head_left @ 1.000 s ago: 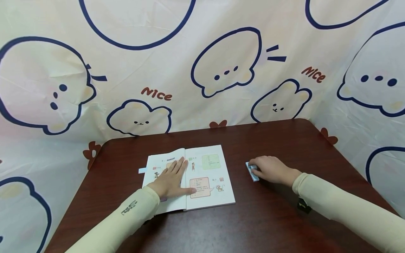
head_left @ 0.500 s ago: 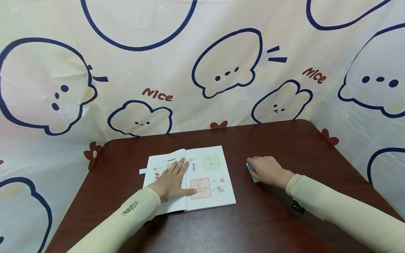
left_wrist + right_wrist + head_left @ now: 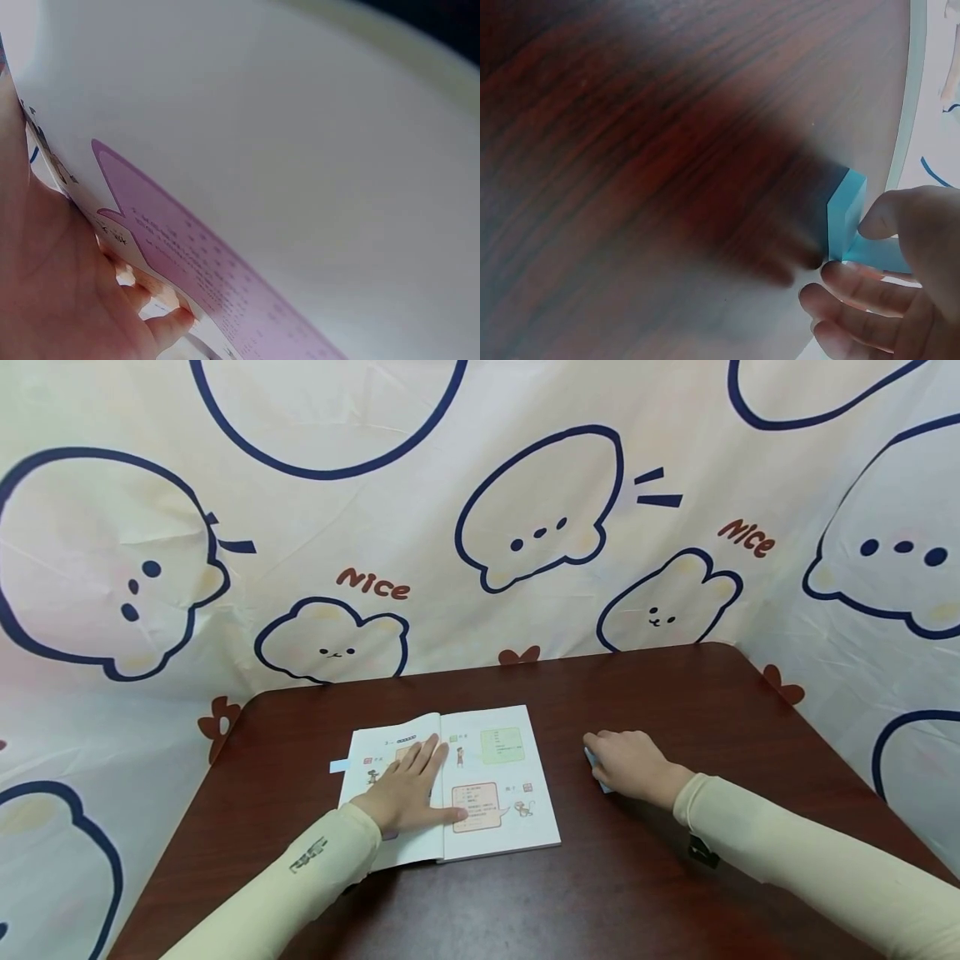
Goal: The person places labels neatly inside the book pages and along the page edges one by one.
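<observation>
Head view: your left hand [image 3: 408, 785] lies with fingers straight and somewhat spread over the gutter and left page of one open book [image 3: 472, 768], thumb on the right page. Count: two facing pages, one light-blue tab [image 3: 339, 767] jutting past the left edge. To the right, apart from the book, one light-blue pad [image 3: 592, 760] is on the bench [image 3: 637, 693], mostly covered by your right hand [image 3: 632, 764]. Two "Nice" prints on the cloth [image 3: 420, 518] behind.

Left wrist view: the left page bows up close to the lens; one purple text box shows. Judged: thin, bendy paper, easily creased; the book likely has modest weight, best steadied with a flat palm near the gutter.

Right wrist view: you pinch the light-blue pad between thumb and fingers, the remaining fingers curled near the bench. Two blue faces meet at an angle; whether one is a raised leaf, you cannot tell from here. Judged: very light, stiffer as a block than as a single leaf, apt to bend and slide on the smooth bench. Take it by opposite edges, pressing gently.
</observation>
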`<state>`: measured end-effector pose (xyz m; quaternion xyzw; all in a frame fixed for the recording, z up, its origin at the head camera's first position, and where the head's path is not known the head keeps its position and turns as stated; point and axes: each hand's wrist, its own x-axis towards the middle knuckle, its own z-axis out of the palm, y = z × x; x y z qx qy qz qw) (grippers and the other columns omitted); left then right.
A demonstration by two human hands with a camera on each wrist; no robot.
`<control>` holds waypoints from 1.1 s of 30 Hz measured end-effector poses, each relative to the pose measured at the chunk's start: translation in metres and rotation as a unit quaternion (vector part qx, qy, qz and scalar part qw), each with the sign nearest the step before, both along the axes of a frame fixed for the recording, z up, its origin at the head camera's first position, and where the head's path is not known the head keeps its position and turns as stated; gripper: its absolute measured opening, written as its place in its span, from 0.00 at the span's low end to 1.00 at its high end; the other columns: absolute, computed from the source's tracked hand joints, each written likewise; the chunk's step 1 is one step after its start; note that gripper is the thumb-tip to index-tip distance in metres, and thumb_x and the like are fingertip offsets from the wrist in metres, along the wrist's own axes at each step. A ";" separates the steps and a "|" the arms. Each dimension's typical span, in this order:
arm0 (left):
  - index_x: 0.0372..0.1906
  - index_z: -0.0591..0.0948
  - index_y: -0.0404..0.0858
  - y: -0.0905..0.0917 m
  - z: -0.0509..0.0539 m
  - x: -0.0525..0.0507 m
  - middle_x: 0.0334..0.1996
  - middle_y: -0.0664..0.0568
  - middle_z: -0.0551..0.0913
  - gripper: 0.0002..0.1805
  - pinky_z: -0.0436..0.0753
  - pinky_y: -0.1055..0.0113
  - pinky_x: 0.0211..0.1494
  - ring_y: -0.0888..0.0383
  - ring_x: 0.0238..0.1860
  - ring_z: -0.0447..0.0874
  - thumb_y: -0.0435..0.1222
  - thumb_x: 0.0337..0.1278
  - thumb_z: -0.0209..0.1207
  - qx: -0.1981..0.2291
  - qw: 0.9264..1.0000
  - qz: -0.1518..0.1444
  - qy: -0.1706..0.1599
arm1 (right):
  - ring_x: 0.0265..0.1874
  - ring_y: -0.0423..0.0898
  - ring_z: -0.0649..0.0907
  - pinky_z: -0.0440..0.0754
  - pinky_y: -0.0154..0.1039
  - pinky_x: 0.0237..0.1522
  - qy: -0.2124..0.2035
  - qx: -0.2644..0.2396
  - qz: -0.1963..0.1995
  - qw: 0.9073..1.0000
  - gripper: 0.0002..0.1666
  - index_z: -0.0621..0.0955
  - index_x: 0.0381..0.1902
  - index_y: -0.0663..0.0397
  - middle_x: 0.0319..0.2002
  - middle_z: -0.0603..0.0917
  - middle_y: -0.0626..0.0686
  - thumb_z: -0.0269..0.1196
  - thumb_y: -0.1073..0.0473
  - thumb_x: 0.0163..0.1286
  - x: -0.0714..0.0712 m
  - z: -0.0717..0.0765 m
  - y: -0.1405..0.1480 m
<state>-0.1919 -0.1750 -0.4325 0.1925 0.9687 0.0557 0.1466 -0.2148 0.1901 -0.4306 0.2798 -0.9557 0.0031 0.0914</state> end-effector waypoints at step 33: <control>0.83 0.45 0.41 0.000 0.001 0.000 0.84 0.45 0.39 0.63 0.55 0.40 0.80 0.41 0.83 0.41 0.76 0.55 0.51 0.002 1.000 0.003 -0.001 | 0.17 0.44 0.80 0.76 0.39 0.15 0.096 0.096 0.050 0.989 0.07 0.83 0.30 0.58 0.21 0.81 0.53 0.71 0.61 0.63 -0.005 0.003 -0.001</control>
